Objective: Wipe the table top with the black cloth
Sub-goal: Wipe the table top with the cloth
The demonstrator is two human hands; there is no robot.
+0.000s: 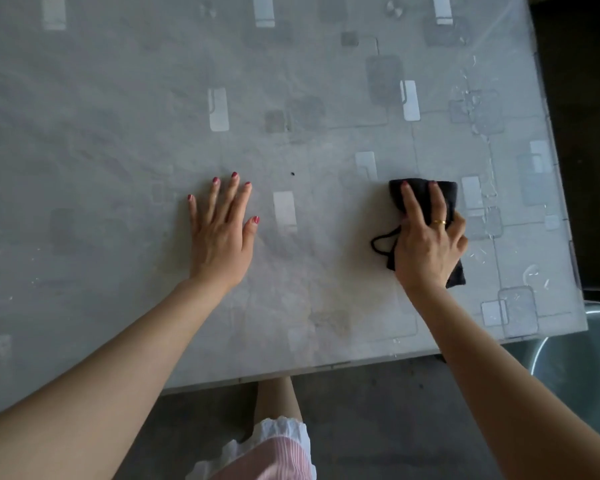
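A grey table top [118, 133] with a pattern of pale rectangles fills most of the view. My right hand [426, 237] presses flat on a folded black cloth [447, 194] near the table's right side. A thin black loop of the cloth sticks out to the left of my palm. My left hand [222, 226] lies flat on the table with fingers spread and holds nothing. A small dark speck [292, 174] sits on the surface between my two hands.
The table's near edge [291, 374] runs just in front of my legs, and its right edge is close to the cloth. A round metal basin [575, 362] stands on the floor at the lower right. Scratches and pale flecks mark the surface at the right.
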